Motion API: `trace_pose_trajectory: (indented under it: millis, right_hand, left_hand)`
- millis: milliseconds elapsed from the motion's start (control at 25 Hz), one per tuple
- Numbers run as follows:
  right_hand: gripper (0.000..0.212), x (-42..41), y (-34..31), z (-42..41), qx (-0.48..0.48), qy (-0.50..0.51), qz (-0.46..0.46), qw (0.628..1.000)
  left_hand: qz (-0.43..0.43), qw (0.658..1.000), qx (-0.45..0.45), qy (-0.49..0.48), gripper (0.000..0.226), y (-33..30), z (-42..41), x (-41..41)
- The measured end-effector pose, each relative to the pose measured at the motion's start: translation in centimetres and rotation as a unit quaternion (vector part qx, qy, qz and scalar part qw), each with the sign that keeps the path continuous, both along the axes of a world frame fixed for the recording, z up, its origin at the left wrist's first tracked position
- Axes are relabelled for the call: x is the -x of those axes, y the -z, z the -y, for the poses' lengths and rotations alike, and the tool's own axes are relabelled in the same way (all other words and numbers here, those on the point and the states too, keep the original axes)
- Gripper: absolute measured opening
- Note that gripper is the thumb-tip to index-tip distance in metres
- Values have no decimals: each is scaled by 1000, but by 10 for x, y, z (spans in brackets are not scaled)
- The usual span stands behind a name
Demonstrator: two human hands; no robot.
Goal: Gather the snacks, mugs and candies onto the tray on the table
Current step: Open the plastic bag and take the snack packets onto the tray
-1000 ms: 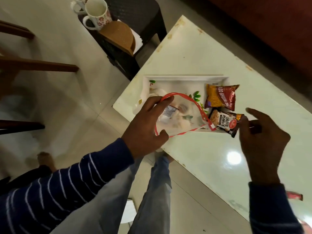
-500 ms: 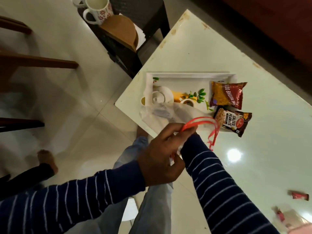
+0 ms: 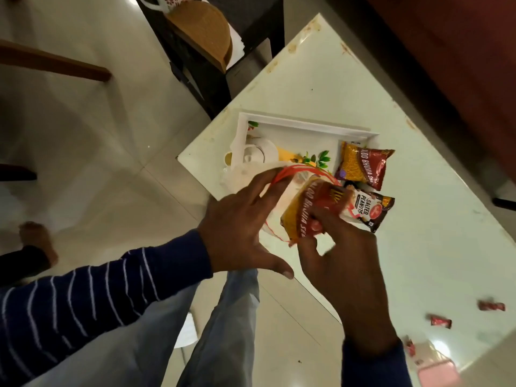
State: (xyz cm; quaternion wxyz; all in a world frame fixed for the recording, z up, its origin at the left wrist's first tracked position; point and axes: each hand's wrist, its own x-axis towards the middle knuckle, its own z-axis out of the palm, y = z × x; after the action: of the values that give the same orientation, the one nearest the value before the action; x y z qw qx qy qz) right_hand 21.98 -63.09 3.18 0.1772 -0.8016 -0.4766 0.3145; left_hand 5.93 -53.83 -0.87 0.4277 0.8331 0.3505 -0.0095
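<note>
Head view: right hand (image 3: 339,247) pinches a glossy bhujia packet (image 3: 310,208) over a clear red-rimmed bag (image 3: 282,180), left hand (image 3: 240,227) spread against it. White tray (image 3: 301,127) on the bench (image 3: 321,79) holds another bhujia pack (image 3: 363,166) and peanuts (image 3: 368,210). Candies (image 3: 441,321) lie near right.

We see dim, warm indoor light. Glare spot on the glossy table (image 3: 349,88) at lower right, another on the floor tiles (image 3: 83,152) at top. Right hand (image 3: 343,263) shows motion blur, left hand (image 3: 240,233) slightly soft. Wide-angle bending at edges; dark upper right corner, soft shadows on the floor at left.
</note>
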Motion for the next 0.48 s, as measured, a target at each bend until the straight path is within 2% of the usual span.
trace_pose_trajectory:
  millis: [80, 160, 240, 360, 400, 480]
  right_hand:
    - [38, -8, -34, 14, -61, 73, -64, 993]
    - [34, -15, -59, 20, -115, 170, -106, 973]
    - [27, -25, -68, 25, -160, 235, -103, 953]
    - [47, -65, -59, 29, -183, 358, -218, 889]
    - [45, -79, -51, 28, -201, 378, -263, 865]
    - [21, -100, -25, 19, -230, 375, -264, 858]
  left_hand:
    - [-2, 1000, -24, 8, 133, 1, -6, 2]
    - [-2, 998, -54, 10, 130, 3, -11, 6]
    - [-15, 995, -94, 7, 121, 5, -12, 11]
    - [-41, 985, -164, -30, 94, 11, -17, 25]
    - [-32, 981, -190, -37, 81, 13, -22, 31]
    - [15, 972, -235, -12, 49, 17, -33, 44]
